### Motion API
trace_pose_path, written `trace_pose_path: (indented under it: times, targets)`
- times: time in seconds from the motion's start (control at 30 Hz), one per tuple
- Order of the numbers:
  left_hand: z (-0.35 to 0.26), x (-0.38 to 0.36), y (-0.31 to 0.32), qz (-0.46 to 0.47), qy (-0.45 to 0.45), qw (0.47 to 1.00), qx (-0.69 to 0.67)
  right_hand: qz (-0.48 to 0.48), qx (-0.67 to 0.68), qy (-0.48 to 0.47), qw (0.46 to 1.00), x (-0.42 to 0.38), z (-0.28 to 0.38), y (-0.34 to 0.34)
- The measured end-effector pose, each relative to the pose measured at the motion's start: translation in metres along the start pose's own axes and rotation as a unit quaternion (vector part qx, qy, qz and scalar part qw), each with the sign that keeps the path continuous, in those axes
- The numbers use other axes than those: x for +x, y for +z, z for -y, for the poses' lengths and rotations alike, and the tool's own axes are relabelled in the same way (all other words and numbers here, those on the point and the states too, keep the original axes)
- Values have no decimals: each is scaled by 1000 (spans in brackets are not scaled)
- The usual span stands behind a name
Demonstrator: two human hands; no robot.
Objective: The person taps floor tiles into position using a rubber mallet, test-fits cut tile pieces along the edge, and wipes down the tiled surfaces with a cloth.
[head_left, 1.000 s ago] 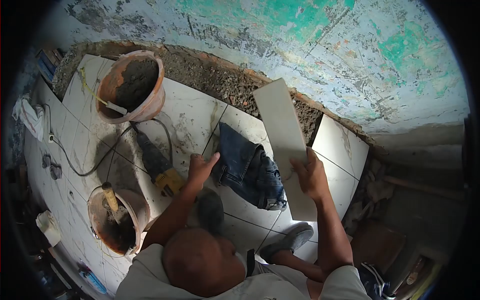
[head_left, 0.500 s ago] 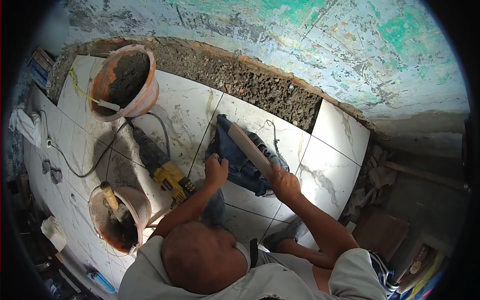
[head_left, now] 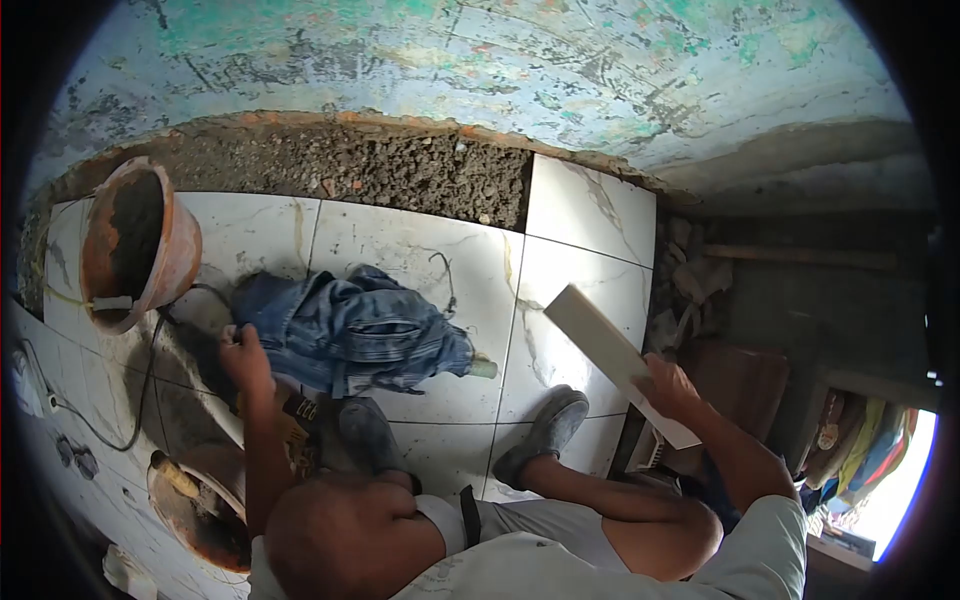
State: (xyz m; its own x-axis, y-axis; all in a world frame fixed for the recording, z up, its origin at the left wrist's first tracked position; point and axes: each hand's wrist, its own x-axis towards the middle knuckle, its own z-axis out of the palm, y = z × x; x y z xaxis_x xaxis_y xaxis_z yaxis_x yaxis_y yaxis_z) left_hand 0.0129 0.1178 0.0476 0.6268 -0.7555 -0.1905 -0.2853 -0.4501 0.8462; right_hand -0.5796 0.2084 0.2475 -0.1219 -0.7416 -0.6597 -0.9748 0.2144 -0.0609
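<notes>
Tile strip (head_left: 615, 358) is clamped in right hand (head_left: 670, 388); left hand (head_left: 246, 362) apparently grips jeans (head_left: 350, 335); bucket (head_left: 180, 250) (mortar (head_left: 137, 232) inside) on floor (head_left: 410, 235), upper left.

My left hand (head_left: 245, 362) is half curled, its forearm (head_left: 262, 450) trailing behind the fingers; well apart, my right hand (head_left: 670, 390) grips, fingers bent.

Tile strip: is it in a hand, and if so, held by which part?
Yes, the right hand holds the tile strip by the long edge facing away from the jeans, nearer the end close to the body.
</notes>
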Motion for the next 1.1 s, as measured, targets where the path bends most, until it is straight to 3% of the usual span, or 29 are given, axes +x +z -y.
trace_pose_path:
  times: [0.03, 0.1, 0.13, 0.2, 0.23, 0.27, 0.33, 0.4, 0.47, 0.53, 0.63, 0.7, 0.73, 0.77, 0.83, 0.9, 0.97, 1.07, 1.1]
  targets:
    - [11, 18, -13, -20, 17, 998, 61, -56, 31, -5, 998, 6, -19, 3]
    - [-5, 34, -27, -74, 23, 987, 143, 6, 318, 90, 944, 24, -28, -7]
    - [-2, 41, -31, -91, 52, 980, 167, 0, 321, 101, 942, 30, -33, -4]
    - [-10, 40, -28, -151, 182, 928, 288, -41, 494, 140, 857, 45, -36, 10]
    - [-21, 33, -25, -187, 239, 872, 383, -33, 621, 103, 777, 50, -32, 20]
    - [-37, 21, -17, -183, 240, 873, 383, -40, 654, 83, 751, 56, -27, 27]
    - [-73, -17, 10, -90, 342, 902, 247, -38, 704, 52, 707, 67, -12, 40]
    - [-97, -59, 46, 122, 406, 902, 83, -64, 734, 49, 675, 77, 8, 61]
    - [-123, -104, 82, 312, 452, 835, -30, -47, 776, 43, 628, 81, 42, 74]
    - [-132, -145, 115, 483, 439, 753, -88, -11, 808, 23, 589, 84, 68, 90]
    - [-145, -190, 152, 610, 425, 660, -110, -20, 833, -30, 551, 82, 130, 89]
    - [-152, -196, 170, 588, 449, 656, -149, -53, 819, -43, 570, 80, 143, 98]
    - [-156, -194, 176, 599, 431, 656, -157, -62, 841, -46, 536, 75, 150, 96]
    - [-161, -189, 189, 604, 396, 671, -167, -74, 832, 31, 549, 66, 163, 78]
    - [-163, -171, 225, 575, 342, 722, -177, -24, 809, 11, 587, 55, 155, 89]
    - [-156, -138, 261, 477, 403, 776, -86, -29, 754, 26, 656, 45, 157, 91]
    - [-141, -105, 288, 341, 386, 856, 38, -22, 617, 51, 785, 42, 144, 89]
    - [-136, -58, 266, 277, 372, 880, 106, -53, 479, 131, 867, 64, 139, 62]
    - [-136, -46, 250, 276, 363, 880, 134, -123, 380, 145, 905, 78, 133, 60]
